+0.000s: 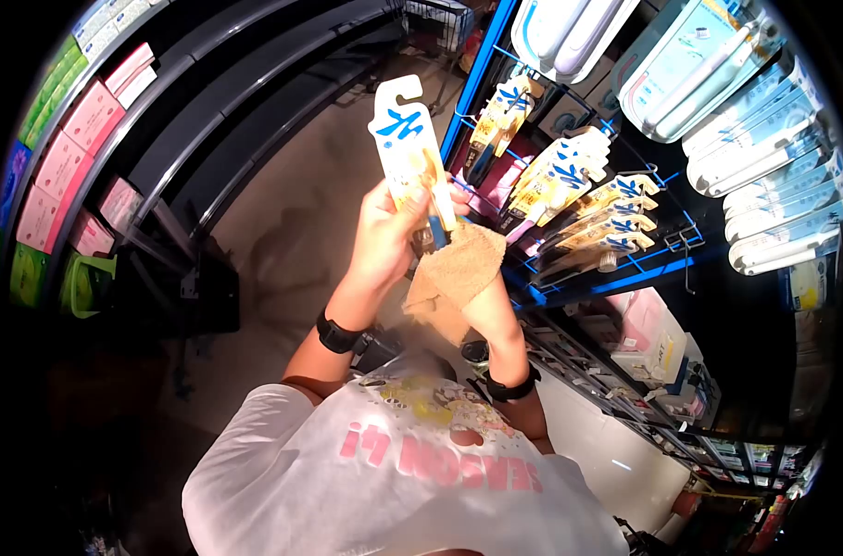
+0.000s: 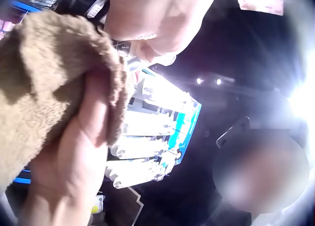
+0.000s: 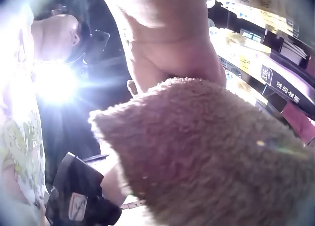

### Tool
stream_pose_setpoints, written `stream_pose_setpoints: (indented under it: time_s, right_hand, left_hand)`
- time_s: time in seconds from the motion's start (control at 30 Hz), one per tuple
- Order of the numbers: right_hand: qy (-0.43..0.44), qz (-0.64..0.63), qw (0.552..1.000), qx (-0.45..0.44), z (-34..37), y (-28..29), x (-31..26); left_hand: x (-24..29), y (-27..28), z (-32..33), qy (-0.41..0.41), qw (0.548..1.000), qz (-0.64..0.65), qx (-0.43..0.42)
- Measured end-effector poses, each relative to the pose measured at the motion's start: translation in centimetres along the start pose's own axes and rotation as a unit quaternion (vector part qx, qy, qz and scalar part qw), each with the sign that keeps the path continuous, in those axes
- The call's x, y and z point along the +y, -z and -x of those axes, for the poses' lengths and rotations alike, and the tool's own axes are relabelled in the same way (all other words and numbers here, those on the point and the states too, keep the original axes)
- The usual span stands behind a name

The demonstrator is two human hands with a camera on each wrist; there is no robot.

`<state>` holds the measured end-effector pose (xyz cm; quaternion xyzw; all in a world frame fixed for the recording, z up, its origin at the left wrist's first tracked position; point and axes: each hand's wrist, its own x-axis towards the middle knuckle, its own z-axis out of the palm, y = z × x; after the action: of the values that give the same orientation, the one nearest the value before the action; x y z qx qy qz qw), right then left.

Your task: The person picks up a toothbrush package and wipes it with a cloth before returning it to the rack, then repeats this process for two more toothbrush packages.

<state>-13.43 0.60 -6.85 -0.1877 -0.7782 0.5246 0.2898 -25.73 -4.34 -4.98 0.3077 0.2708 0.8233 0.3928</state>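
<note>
In the head view my left hand point(image 1: 384, 232) holds a carded toothbrush pack point(image 1: 405, 139) upright, thumb across its front. The pack has a hooked white top with blue lettering and a yellowish lower part. My right hand point(image 1: 486, 306) grips a tan fluffy cloth point(image 1: 459, 264) at the pack's lower end; the cloth covers most of its fingers. In the left wrist view, the right thumb runs under a fold of the cloth point(image 2: 44, 83), close to the left hand point(image 2: 157, 19). The cloth point(image 3: 206, 157) fills much of the right wrist view.
Just right of my hands, a blue-framed wire rack point(image 1: 616, 273) carries several similar toothbrush packs point(image 1: 556, 176). Larger blister packs point(image 1: 709, 74) hang further right. Curved dark shelves point(image 1: 208, 111) with pink boxes point(image 1: 65, 171) line the left. Lower right stands another wire shelf point(image 1: 616, 371).
</note>
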Motion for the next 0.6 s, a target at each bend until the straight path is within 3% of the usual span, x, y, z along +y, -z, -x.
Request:
stream_pose_setpoints:
  time_s: [0.03, 0.1, 0.17, 0.2, 0.37, 0.4, 0.53, 0.6]
  right_hand:
    - [-0.028, -0.024, 0.999, -0.003, 0.1, -0.2, -0.2]
    - [0.002, 0.024, 1.0, 0.011, 0.5, -0.5, 0.5]
    - [0.035, 0.14, 0.99, -0.012, 0.8, -0.4, 0.9]
    - [-0.027, 0.058, 0.998, 0.0, 0.9, -0.6, 0.7]
    - [-0.078, 0.028, 0.997, -0.001, 1.4, -0.1, 2.9]
    - [-0.073, 0.079, 0.994, -0.008, 1.3, 0.1, 3.0]
    - [-0.085, 0.091, 0.992, 0.005, 1.5, 0.2, 2.9]
    - [-0.053, 0.024, 0.998, 0.023, 1.9, 0.0, 2.8]
  left_hand:
    - [0.3, 0.2, -0.3, -0.004, 1.0, -0.02, 0.004]
    - [0.4, 0.2, -0.4, 0.003, 1.0, -0.022, -0.009]
    - [0.1, 0.2, -0.3, 0.008, 1.0, -0.025, -0.011]
    - [-0.1, 0.2, -0.3, 0.006, 1.0, -0.028, -0.012]
    - [-1.1, 0.0, -1.0, 0.01, 0.999, -0.029, -0.014]
    - [-1.3, -0.1, -1.1, 0.012, 0.999, -0.026, -0.014]
    - [-1.6, 0.0, -1.7, 0.014, 1.0, -0.016, 0.007]
    - [-1.3, 0.3, -2.1, -0.007, 0.999, -0.02, 0.027]
